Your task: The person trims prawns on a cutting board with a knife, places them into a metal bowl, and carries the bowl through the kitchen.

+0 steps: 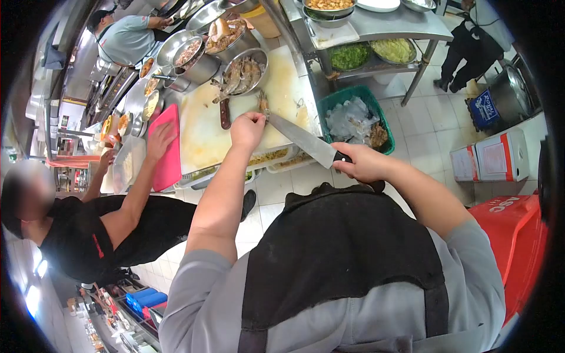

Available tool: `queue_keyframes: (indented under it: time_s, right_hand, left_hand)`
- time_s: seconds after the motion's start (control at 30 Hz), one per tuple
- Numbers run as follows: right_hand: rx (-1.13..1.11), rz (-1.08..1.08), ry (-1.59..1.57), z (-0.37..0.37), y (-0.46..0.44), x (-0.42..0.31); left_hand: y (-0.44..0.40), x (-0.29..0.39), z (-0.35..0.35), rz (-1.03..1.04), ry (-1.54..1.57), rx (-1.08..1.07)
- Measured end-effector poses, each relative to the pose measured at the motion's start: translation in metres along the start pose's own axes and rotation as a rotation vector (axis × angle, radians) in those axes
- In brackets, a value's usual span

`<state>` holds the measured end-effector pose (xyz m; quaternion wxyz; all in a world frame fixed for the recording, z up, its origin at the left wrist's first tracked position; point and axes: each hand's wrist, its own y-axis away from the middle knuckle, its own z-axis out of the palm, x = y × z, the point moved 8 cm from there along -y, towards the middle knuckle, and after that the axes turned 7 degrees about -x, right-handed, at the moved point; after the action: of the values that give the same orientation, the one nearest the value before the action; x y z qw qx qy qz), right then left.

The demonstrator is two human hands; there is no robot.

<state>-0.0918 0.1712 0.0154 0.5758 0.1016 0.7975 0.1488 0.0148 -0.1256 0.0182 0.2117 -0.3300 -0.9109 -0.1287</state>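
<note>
My right hand [359, 162] is wrapped round the black handle of a large knife [303, 139], its blade slanting up and left over the cutting board's edge. At the blade's tip lies a shrimp [263, 103] on the white cutting board [200, 129]. My left hand [248, 129] is closed beside the shrimp's lower end and the knife tip; whatever its fingertips pinch is too small to make out. Just above and left of that hand is a brown wooden handle [225, 113]. A metal bowl [266, 56] of large shrimp stands at the board's far side.
A co-worker's hand [162, 140] rests on a pink board [172, 162] at the left. Metal pots [203, 70] stand behind. Right of the board is a green basket [385, 115] with plastic bags. A steel shelf [406, 29] holds trays of greens. Other people stand farther off.
</note>
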Motion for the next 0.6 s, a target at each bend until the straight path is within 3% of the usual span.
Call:
queue_keyframes:
  time_s: [0.13, 0.23, 0.33, 0.43, 0.6]
  right_hand:
    - [-0.068, 0.181, -0.144, -0.011, 0.012, 0.001]
    - [-0.089, 0.227, -0.057, -0.009, 0.013, -0.003]
    - [0.041, -0.038, 0.102, -0.006, 0.021, 0.003]
    - [0.043, -0.099, 0.071, -0.002, 0.013, 0.005]
    - [-0.024, 0.071, -0.055, 0.001, 0.004, 0.006]
  left_hand:
    - [0.004, 0.008, 0.001, 0.036, 0.018, -0.018]
    - [0.007, 0.003, 0.005, 0.097, 0.005, 0.041]
    - [0.003, -0.001, 0.006, 0.103, -0.009, 0.06]
    - [0.004, 0.0, 0.008, 0.077, -0.003, 0.075]
    - [0.001, 0.0, 0.003, 0.008, 0.024, 0.008]
